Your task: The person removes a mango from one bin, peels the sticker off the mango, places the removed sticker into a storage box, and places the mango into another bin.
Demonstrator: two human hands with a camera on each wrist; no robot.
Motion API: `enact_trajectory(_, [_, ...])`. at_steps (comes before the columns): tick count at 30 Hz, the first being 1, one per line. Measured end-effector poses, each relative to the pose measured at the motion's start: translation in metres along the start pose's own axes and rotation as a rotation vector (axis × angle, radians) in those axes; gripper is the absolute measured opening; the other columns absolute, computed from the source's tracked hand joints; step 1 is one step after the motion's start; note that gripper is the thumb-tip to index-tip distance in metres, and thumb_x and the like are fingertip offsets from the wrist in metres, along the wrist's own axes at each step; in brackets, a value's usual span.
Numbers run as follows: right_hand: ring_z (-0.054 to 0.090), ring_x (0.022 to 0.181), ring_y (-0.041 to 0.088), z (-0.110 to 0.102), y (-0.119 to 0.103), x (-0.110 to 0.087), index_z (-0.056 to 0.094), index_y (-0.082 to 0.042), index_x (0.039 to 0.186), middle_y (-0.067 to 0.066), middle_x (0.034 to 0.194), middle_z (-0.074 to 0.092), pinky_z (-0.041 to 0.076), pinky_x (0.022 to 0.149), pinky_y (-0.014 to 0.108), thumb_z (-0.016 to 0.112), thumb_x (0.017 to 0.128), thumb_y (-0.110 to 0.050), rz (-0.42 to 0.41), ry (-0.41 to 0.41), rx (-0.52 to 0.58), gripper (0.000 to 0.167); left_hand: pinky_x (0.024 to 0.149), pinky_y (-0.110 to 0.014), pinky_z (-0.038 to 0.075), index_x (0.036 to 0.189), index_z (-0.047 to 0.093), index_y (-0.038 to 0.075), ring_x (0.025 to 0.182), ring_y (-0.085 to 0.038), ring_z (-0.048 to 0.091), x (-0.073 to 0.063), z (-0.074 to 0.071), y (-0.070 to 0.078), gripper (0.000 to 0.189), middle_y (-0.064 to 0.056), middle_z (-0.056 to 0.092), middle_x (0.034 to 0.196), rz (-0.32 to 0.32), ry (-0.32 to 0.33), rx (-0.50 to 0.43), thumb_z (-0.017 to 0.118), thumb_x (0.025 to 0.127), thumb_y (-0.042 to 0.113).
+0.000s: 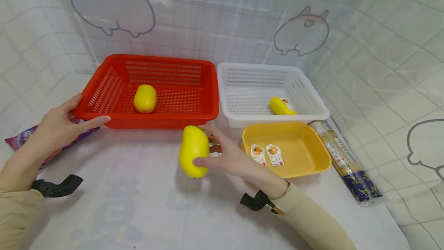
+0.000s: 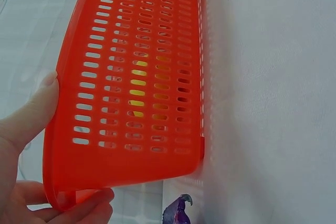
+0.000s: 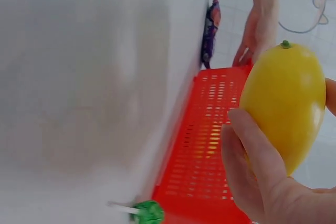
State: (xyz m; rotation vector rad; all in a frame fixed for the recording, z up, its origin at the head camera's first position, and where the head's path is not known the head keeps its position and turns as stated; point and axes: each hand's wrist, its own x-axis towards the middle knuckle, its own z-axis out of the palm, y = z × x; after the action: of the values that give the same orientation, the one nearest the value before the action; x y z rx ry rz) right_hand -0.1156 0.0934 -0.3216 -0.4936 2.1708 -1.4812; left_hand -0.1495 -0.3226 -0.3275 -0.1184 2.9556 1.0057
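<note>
My right hand holds a yellow mango above the table, in front of the red basket. In the right wrist view, fingers and thumb grip the mango from opposite sides, and its green stem tip shows. My left hand grips the near left corner of the red basket, its fingers bent around the rim in the left wrist view. Inside that basket lies another mango with no label visible. A third mango, bearing a white label, lies in the white basket.
A yellow tray stands before the white basket, with two mango-picture labels on it. Long packets lie to its right. A purple packet is beneath the left hand. The right wrist view shows a green-wrapped lollipop.
</note>
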Motion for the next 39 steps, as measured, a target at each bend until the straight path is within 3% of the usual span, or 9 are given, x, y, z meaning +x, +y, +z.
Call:
enact_trajectory(6, [0.057,0.115,0.023,-0.005,-0.013,0.001,0.040,-0.040,0.145,-0.005,0.135,0.052,0.056,0.088,0.036,0.079,0.086,-0.026,-0.023,-0.015,-0.010,0.072,0.094,-0.076,0.036,0.159,-0.009,0.012,0.129,-0.053,0.027,0.000,0.000,0.002,0.113,-0.035,0.016,0.159,-0.030,-0.011,-0.021,0.063,0.089,0.061])
enact_trajectory(19, [0.057,0.117,0.026,-0.015,-0.038,0.005,0.035,-0.036,0.148,0.005,0.134,0.051,0.056,0.087,0.037,0.078,0.087,-0.025,0.000,-0.029,-0.044,0.075,0.089,-0.076,0.039,0.159,-0.008,0.012,0.124,-0.054,0.031,0.000,-0.003,0.000,0.112,-0.038,0.025,0.154,-0.019,-0.008,-0.009,0.064,0.089,0.061])
enact_trajectory(28, [0.060,0.115,0.024,-0.021,-0.048,0.017,0.033,-0.033,0.151,0.005,0.137,0.052,0.056,0.090,0.038,0.077,0.087,-0.025,0.007,-0.007,-0.086,0.078,0.090,-0.077,0.037,0.158,-0.012,0.018,0.127,-0.055,0.028,0.000,-0.004,-0.004,0.109,-0.037,0.018,0.157,-0.007,-0.055,-0.033,0.064,0.091,0.058])
enact_trajectory(31, [0.060,0.114,0.025,-0.022,-0.052,0.022,0.034,-0.032,0.150,0.007,0.134,0.055,0.056,0.090,0.038,0.077,0.087,-0.024,0.013,-0.003,-0.084,0.077,0.083,-0.071,0.045,0.159,-0.011,0.019,0.126,-0.055,0.029,0.000,-0.005,-0.004,0.107,-0.037,0.019,0.157,0.003,-0.060,-0.027,0.064,0.091,0.057])
enact_trajectory(33, [0.060,0.115,0.026,-0.022,-0.055,0.026,0.034,-0.032,0.150,0.008,0.132,0.056,0.056,0.091,0.039,0.077,0.087,-0.024,0.014,-0.001,-0.088,0.077,0.074,-0.056,0.051,0.159,-0.009,0.018,0.125,-0.054,0.031,0.000,-0.004,-0.004,0.108,-0.037,0.022,0.156,0.006,-0.052,-0.017,0.064,0.091,0.058])
enact_trajectory(36, [0.059,0.118,0.027,-0.024,-0.057,0.032,0.033,-0.032,0.151,0.008,0.131,0.055,0.058,0.090,0.039,0.077,0.087,-0.025,0.018,0.003,-0.102,0.077,0.066,-0.033,0.048,0.159,-0.008,0.017,0.124,-0.054,0.032,0.001,-0.005,-0.004,0.108,-0.037,0.024,0.155,0.011,-0.053,-0.012,0.065,0.090,0.057])
enact_trajectory(39, [0.058,0.121,0.028,-0.027,-0.058,0.037,0.032,-0.032,0.151,0.009,0.133,0.054,0.059,0.085,0.040,0.077,0.087,-0.025,0.023,0.007,-0.099,0.078,0.067,-0.035,0.048,0.159,-0.007,0.015,0.124,-0.054,0.032,0.001,-0.005,-0.004,0.108,-0.037,0.023,0.156,0.013,-0.050,-0.005,0.065,0.090,0.057])
